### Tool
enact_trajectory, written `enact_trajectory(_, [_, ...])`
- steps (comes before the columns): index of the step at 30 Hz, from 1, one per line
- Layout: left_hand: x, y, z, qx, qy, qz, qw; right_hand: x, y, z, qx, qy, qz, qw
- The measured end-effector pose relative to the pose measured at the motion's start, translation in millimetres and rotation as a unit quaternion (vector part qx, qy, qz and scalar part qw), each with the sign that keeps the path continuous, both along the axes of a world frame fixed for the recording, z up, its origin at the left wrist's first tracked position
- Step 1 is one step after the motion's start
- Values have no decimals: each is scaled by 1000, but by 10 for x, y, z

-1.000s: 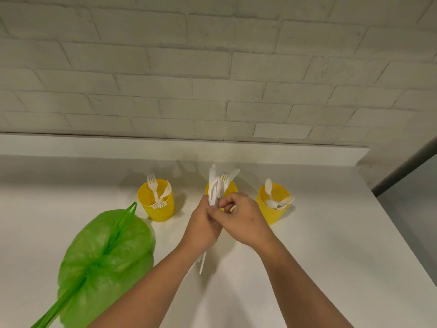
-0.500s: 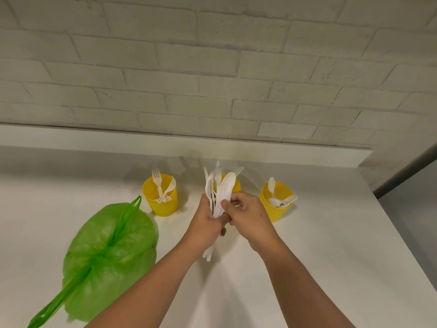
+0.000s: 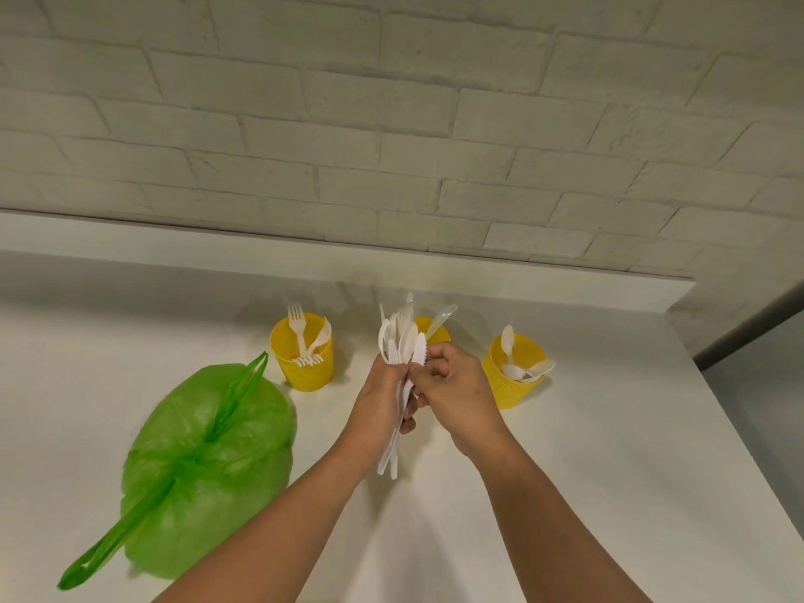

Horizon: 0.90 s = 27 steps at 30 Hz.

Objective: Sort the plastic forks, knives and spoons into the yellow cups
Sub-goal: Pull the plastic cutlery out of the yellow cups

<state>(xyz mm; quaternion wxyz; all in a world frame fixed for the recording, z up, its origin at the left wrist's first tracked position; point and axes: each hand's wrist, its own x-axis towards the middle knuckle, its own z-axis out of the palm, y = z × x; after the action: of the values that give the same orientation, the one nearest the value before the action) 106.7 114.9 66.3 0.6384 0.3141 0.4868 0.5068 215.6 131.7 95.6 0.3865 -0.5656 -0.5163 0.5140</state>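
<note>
From my seat the white brick wall (image 3: 391, 124) fills the top of the head view, and the white table (image 3: 609, 472) runs beneath it. A tied green plastic bag (image 3: 204, 463) lies on the table's left side, its long handle trailing toward me.

Both forearms reach in from below and meet near the table's middle. My left hand (image 3: 378, 411) is wrapped tight around the waist of a bundle of white cutlery (image 3: 402, 337). The heads fan up above the fist and the handles stick out beneath it, clear of the table. My right hand (image 3: 457, 393) is just beside it. The fingers are curled, and thumb and forefinger pinch a serrated knife (image 3: 420, 350) at the bundle's near edge, just above the left fist.

Three yellow cups stand in a row beyond the hands. The left cup (image 3: 304, 376), near the bag, holds forks (image 3: 298, 328), one upright and others with tines over the rim. The middle cup (image 3: 423, 324) is mostly hidden behind the bundle. One pale piece leans out of it, and I cannot tell which kind. The right cup (image 3: 509, 391) holds spoons (image 3: 522, 369), and it stands near the right hand without touching it.
</note>
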Motion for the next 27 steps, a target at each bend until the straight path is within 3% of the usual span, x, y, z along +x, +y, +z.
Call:
enact_trajectory(3, [-19, 14, -36, -3, 3, 18, 1000, -11, -17, -5, -11, 31, -17, 999])
enact_trajectory(8, [-17, 97, -89, -36, 12, 66, 997, -41, -13, -76, 65, 30, -116, 991])
enact_trajectory(12, [-31, 122, -33, -61, -72, 89, 991, 35, 19, 100, 117, 74, -168, 976])
enact_trajectory(16, [-119, 185, -9, -64, -179, 89, 978, 120, -32, 119, 142, -86, -4, 986])
enact_trajectory(19, [-145, 194, 62, -54, -196, 66, 977, 65, -175, 82, 138, -149, 87, 975])
enact_trajectory(27, [-104, 204, 117, -54, -195, 36, 979, -7, -173, -77, 236, -342, 100, 904])
